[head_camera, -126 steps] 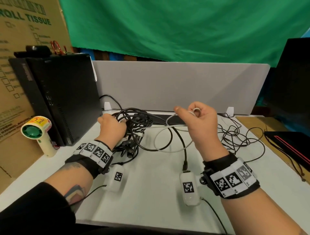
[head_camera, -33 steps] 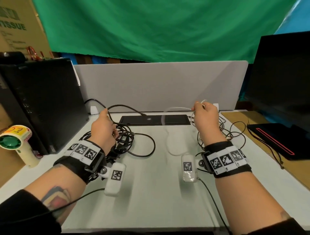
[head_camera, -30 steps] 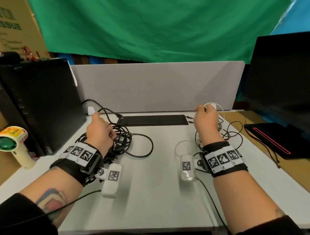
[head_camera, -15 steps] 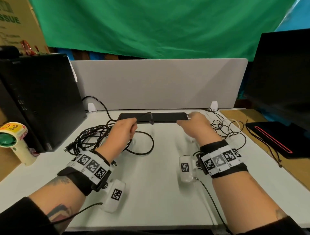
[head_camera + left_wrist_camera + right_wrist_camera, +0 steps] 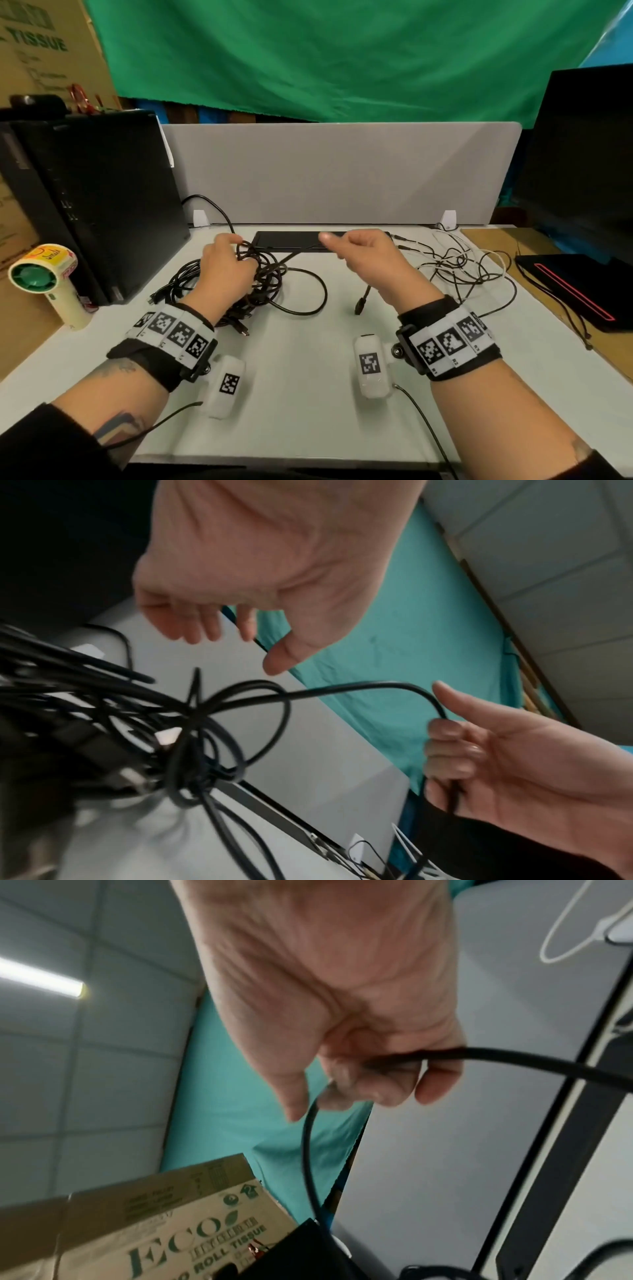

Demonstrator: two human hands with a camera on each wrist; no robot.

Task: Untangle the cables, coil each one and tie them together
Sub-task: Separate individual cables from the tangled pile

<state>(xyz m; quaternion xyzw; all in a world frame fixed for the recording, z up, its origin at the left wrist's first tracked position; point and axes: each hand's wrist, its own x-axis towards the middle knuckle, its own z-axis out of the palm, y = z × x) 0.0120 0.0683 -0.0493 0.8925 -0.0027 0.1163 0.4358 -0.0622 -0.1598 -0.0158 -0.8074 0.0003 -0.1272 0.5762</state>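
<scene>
The white worktop [image 5: 301,394] carries everything. At 9 o'clock stands a black computer tower [image 5: 99,205], and behind it at 10 o'clock a brown cardboard box [image 5: 41,48] printed "TISSUE"; the right wrist view reads more of that box: "ECO" and "ROLL TISSUE". A grey divider panel [image 5: 339,171] closes off 12 o'clock, with a flat black slab [image 5: 294,240] lying at its foot. At 8 o'clock sits a small cream handheld fan [image 5: 44,277] with a green grille and a yellow sticker whose word looks like "Smile", though I cannot be sure.

The knot of thick black cables [image 5: 260,284] lies left of centre, at about 11 o'clock. A looser heap of thin black and white cables [image 5: 462,270] lies at 2 o'clock, untouched by either hand.

The left hand [image 5: 226,274] rests over the black knot; in the left wrist view its fingers [image 5: 192,623] hang relaxed and spread, closed on nothing. The right hand [image 5: 370,263] is clenched around one black cable strand [image 5: 342,688], fingers curled about it with the thumb sticking out. That strand's black plug end [image 5: 361,303] dangles below the right wrist toward 6 o'clock.

The held strand runs roughly along the 9-to-3 line, from the knot at 9 o'clock to the right fist at 3. My judgement is that the strand must be drawn toward 3 o'clock while the nearer left hand pins or loosens the knot.
</scene>
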